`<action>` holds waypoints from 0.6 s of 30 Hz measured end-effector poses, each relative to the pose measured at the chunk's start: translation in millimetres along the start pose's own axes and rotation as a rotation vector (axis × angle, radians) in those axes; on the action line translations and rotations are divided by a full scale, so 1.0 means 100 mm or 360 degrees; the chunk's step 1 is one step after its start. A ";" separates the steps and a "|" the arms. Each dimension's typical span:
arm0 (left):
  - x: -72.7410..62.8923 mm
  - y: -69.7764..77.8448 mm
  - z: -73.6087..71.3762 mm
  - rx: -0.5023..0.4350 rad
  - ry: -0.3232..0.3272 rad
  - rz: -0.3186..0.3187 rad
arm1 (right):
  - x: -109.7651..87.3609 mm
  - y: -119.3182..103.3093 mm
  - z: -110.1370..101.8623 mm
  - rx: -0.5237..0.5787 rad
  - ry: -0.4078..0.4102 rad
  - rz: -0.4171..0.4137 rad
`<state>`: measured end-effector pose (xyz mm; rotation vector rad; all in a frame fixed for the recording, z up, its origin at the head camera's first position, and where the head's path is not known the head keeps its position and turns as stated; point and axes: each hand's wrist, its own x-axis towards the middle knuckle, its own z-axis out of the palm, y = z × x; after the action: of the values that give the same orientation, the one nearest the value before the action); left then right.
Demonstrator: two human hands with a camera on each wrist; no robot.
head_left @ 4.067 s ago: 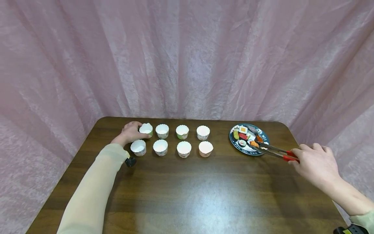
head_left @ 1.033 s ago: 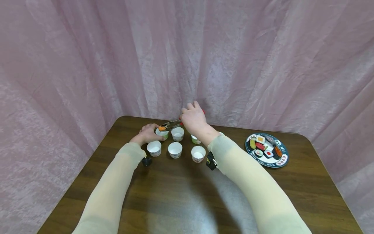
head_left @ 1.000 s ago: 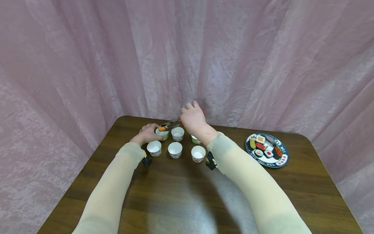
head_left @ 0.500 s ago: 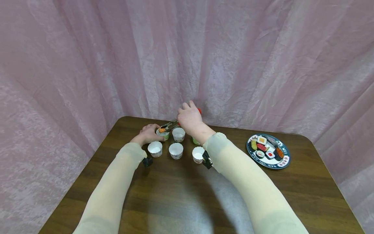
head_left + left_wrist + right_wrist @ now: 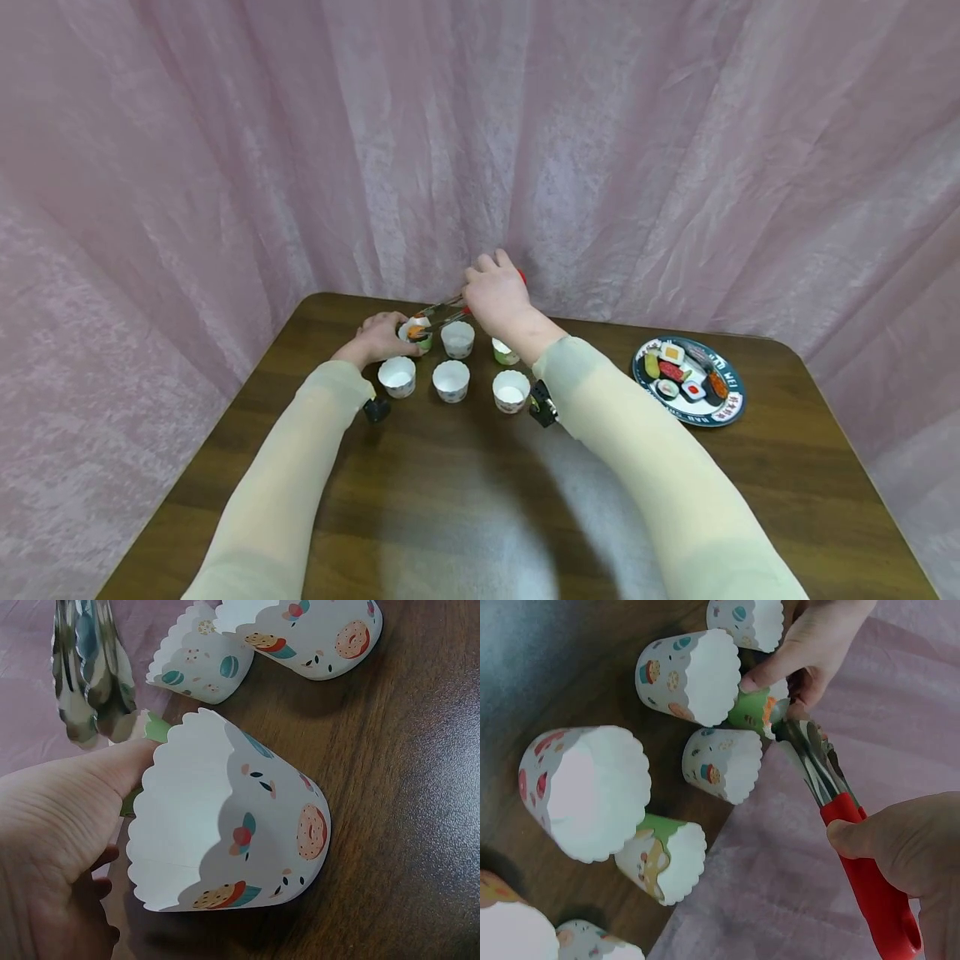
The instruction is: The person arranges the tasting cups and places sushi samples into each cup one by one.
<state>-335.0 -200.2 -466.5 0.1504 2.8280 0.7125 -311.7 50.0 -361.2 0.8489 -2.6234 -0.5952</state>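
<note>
My left hand (image 5: 380,337) holds the green paper baking cup (image 5: 748,711) at the far left of the back row, thumb on the near side and fingers behind. In the right wrist view my right hand (image 5: 922,859) grips the red handle of metal tongs (image 5: 814,761). The tongs' tips are at that cup's mouth, their two arms somewhat apart in the head view. An orange-topped sushi piece (image 5: 415,332) shows at the cup's opening, by the tips; whether the tongs still touch it I cannot tell. In the left wrist view a white patterned cup (image 5: 247,832) stands beside my thumb.
More paper cups stand in two rows, among them a white one (image 5: 457,340), another front one (image 5: 451,381) and a green one (image 5: 505,352). My right forearm covers part of the rows. At right, a blue-rimmed plate (image 5: 731,408) bears several sushi pieces. A pink curtain hangs behind the table.
Since the earliest frame, the right hand has carried the tongs and an orange-topped sushi piece from the plate to the far-left cup. In the last half second the tongs' arms have spread apart.
</note>
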 end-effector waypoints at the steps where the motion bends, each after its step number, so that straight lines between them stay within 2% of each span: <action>1: -0.01 0.00 -0.01 0.0005 -0.0003 0.0000 | -0.01 0.02 -0.01 0.0007 -0.0013 0.0004; 4: 0.00 0.01 -0.01 0.0024 -0.0011 -0.0003 | -0.07 0.10 -0.04 0.0039 -0.0013 0.0008; 10: -0.05 0.02 -0.05 0.0028 -0.0018 -0.0005 | -0.20 0.25 -0.08 0.0063 0.0073 0.0017; 18: -0.06 -0.06 -0.05 0.0022 -0.0044 -0.0005 | -0.37 0.35 -0.06 0.0107 0.0199 0.0000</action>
<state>-331.0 -209.0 -464.1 0.1567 2.8070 0.6855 -297.6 96.8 -345.0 0.8765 -2.5424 -0.4409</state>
